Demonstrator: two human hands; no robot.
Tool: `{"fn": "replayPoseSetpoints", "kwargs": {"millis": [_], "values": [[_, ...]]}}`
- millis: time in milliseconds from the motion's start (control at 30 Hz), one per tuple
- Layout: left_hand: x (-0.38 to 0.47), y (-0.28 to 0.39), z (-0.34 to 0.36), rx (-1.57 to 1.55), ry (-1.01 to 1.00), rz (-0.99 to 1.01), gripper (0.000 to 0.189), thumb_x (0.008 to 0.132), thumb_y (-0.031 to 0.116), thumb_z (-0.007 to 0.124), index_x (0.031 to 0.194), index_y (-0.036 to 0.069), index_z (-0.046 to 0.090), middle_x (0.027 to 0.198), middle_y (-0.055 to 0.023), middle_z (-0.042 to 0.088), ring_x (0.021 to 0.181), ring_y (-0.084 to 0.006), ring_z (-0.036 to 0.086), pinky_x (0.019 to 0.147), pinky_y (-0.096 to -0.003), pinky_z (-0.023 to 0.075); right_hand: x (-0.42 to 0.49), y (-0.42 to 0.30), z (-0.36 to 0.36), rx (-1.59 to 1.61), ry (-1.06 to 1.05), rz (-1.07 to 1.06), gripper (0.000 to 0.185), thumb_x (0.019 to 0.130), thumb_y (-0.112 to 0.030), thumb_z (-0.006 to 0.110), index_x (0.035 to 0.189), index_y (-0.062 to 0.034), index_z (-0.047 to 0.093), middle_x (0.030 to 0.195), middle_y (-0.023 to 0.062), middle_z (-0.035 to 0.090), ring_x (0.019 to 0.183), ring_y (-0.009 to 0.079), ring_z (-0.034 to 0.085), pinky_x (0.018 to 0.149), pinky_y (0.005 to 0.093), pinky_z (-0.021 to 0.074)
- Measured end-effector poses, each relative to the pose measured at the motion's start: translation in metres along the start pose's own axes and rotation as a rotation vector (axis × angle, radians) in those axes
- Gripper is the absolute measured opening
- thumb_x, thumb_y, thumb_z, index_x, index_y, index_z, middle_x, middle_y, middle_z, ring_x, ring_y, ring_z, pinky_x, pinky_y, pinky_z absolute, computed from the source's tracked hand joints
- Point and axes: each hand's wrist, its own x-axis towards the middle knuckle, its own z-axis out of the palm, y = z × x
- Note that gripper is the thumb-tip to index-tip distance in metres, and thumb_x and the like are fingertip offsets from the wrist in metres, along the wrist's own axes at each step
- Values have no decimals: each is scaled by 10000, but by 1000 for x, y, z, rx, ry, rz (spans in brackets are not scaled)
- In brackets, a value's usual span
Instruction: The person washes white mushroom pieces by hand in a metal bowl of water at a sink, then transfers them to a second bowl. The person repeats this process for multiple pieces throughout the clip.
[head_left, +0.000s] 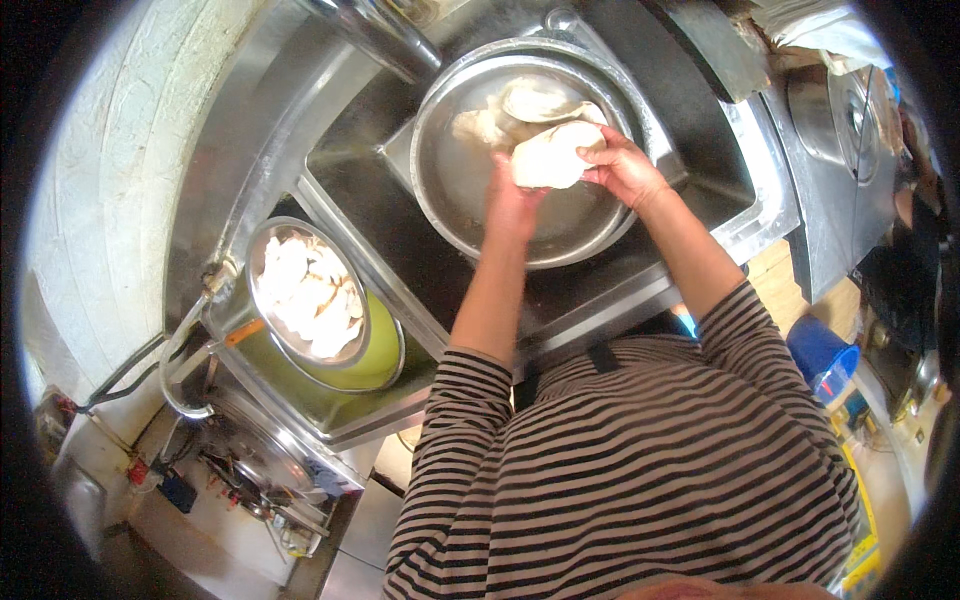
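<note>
Both hands are over a wide metal bowl (424, 202) of cloudy water, which stands in a stainless steel sink basin (390, 247). Between them is a thick, pale food piece (555, 156), whose exact kind I cannot tell. My right hand (626, 166) grips its right side, thumb on top. My left hand (516, 191) supports the lower left side, its fingers partly hidden behind the piece. More pale pieces (536, 101) lie in the water just beyond.
On the left, a metal bowl (366, 307) heaped with pale pieces (307, 292) rests over a greenish container (384, 349) in a second basin. Near it are a curved spout (169, 375) and an orange handle (245, 331). A blue bucket (817, 352) stands at right.
</note>
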Motion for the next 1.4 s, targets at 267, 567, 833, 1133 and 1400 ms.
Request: {"fn": "replayPoseSetpoints", "kwargs": {"millis": [267, 567, 833, 1133, 1400], "values": [[-7, -16, 17, 425, 36, 25, 312, 768, 74, 612, 1038, -14, 483, 901, -121, 570, 662, -168, 581, 520, -278, 510, -4, 12, 8, -72, 123, -43, 607, 718, -7, 615, 1245, 1, 314, 1067, 93, 523, 942, 169, 533, 732, 264, 460], [-4, -3, 4, 278, -185, -91, 382, 838, 243, 536, 1130, 17, 436, 1005, -137, 552, 800, -206, 579, 677, -341, 505, 6, 16, -7, 33, 102, 6, 599, 711, -46, 646, 1220, 17, 337, 1086, 101, 521, 973, 180, 516, 776, 275, 427], [-15, 17, 33, -342, 39, -101, 643, 808, 610, 358, 1182, 88, 396, 1070, -89, 514, 997, -248, 474, 835, -387, 395, -4, 26, 3, -421, 0, -254, 369, 625, 64, 662, 945, -50, 520, 907, 37, 586, 863, 125, 549, 800, 264, 423], [-24, 34, 27, -479, -255, 106, 494, 728, 523, 448, 827, 43, 508, 759, -101, 489, 663, -244, 468, 662, -388, 403, -34, 27, 38, -544, -163, -497, 449, 812, -296, 536, 1177, -58, 431, 1157, 88, 449, 1096, 225, 420, 921, 345, 342], [-35, 40, 32, -193, -514, 84, 482, 765, 440, 398, 909, -1, 530, 879, -129, 553, 822, -228, 530, 799, -325, 419, -28, 21, 60, -8, -265, -39, 482, 926, -362, 293, 1246, -8, 364, 1217, 101, 445, 1128, 166, 412, 969, 291, 319]]}}
